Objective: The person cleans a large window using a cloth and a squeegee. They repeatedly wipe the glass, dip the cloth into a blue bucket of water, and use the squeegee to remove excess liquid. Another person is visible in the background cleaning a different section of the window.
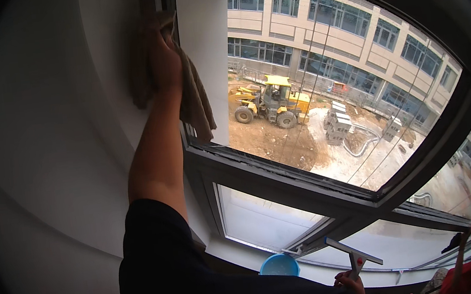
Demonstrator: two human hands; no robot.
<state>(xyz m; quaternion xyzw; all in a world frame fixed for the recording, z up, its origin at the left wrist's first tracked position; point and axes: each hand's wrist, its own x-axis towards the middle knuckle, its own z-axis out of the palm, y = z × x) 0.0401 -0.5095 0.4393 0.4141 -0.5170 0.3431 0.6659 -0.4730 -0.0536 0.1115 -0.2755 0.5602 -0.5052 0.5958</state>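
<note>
My left hand (165, 63), raised high at the left, grips a brownish cloth (196, 94) against the left side of the dark window frame (264, 165). Part of the cloth hangs down over the lower left corner of the glass; the part beyond my hand is blurred. Low on the right, my right hand (351, 285) holds a window squeegee (356, 258) by its handle, blade up and tilted. The squeegee is in front of the lower panes, apart from my left hand. My dark sleeve hides some of the sill.
A light blue basin (279, 266) stands on the white sill (239, 250). At the far right another person in red (463, 275) reaches towards the window. Another squeegee (399, 275) lies near the sill. A wheel loader (274, 102) and building are outside the glass.
</note>
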